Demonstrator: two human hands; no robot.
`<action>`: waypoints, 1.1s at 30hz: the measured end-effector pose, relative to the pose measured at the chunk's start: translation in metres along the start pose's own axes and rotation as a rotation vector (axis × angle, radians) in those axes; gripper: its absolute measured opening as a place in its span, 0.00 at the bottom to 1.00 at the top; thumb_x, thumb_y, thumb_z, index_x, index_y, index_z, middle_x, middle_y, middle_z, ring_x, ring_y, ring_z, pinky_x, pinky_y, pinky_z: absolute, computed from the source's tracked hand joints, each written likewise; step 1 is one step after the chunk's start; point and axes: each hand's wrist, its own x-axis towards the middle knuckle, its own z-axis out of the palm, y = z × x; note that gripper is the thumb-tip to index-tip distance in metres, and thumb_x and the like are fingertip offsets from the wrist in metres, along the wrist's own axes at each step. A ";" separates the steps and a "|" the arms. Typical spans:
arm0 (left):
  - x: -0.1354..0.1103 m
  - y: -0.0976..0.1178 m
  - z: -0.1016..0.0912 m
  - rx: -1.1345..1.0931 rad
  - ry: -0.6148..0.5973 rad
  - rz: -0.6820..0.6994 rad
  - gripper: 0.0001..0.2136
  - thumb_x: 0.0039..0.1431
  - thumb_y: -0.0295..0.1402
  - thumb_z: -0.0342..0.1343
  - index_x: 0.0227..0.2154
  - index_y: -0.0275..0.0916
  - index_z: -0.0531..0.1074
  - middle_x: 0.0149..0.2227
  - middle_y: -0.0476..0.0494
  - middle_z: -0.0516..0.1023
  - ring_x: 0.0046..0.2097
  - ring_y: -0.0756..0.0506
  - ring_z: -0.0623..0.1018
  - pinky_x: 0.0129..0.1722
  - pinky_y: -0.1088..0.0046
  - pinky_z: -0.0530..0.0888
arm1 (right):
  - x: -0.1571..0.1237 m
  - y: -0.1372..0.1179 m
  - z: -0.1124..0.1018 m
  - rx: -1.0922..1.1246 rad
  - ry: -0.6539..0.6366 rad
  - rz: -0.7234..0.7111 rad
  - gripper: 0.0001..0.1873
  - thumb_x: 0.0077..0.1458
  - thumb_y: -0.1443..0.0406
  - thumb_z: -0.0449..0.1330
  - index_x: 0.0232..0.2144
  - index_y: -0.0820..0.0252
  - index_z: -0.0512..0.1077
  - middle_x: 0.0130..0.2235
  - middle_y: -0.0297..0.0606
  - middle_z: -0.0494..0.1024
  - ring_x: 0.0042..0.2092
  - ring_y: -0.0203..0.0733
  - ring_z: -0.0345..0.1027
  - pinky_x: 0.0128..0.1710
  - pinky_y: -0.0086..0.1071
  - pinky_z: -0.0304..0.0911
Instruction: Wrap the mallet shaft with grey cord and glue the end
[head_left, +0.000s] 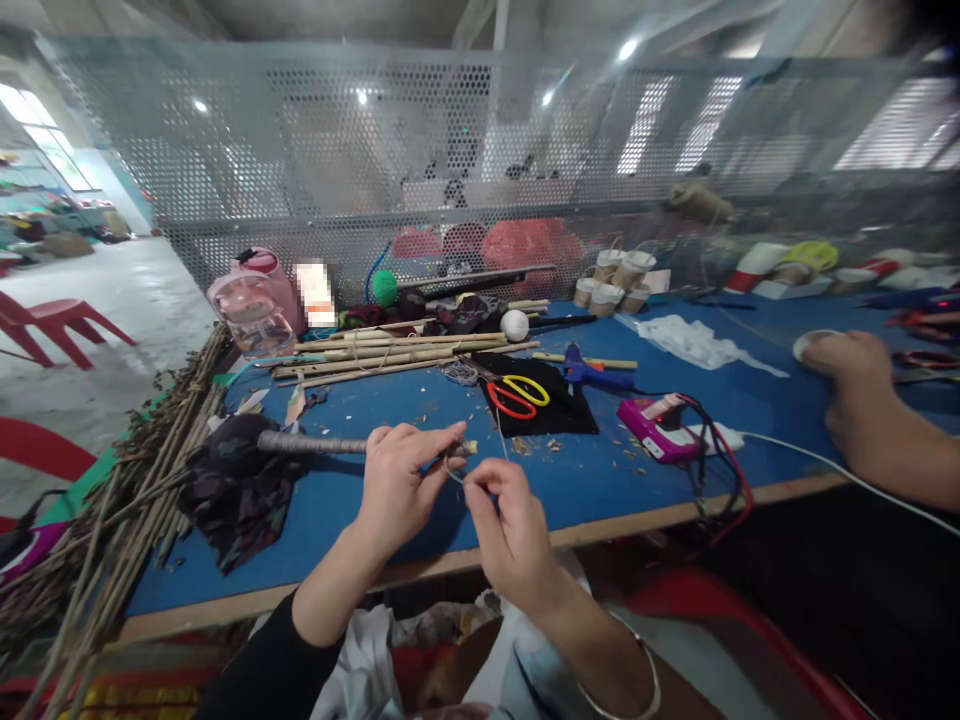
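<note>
My left hand point(401, 485) is closed round a stick point(322, 444) wrapped in grey cord, close to its bare pale right end. The stick's left end meets a bundle of dark patterned cloth point(240, 480) lying on the table. My right hand point(510, 525) pinches a thin grey cord point(454, 470), which loops from the stick just beside my left fingers. Beyond the hands, scissors point(517, 397) with red and yellow handles rest on a black cloth point(574, 405). A blue glue gun point(596, 372) lies at the cloth's right edge.
Bamboo sticks point(375, 350) lie behind the stick, near a white ball point(514, 325) and a green ball point(385, 288). Dry stalks point(142, 480) line the table's left edge. A purple device point(660, 430) with cables sits right. Another person's hand point(855, 370) works far right.
</note>
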 end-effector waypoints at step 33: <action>-0.008 -0.008 0.015 0.074 0.034 0.040 0.13 0.60 0.34 0.51 0.47 0.46 0.72 0.38 0.46 0.80 0.36 0.47 0.73 0.38 0.65 0.59 | 0.014 0.001 0.019 -0.386 0.206 0.098 0.08 0.57 0.66 0.55 0.35 0.59 0.75 0.32 0.40 0.76 0.35 0.42 0.67 0.37 0.36 0.63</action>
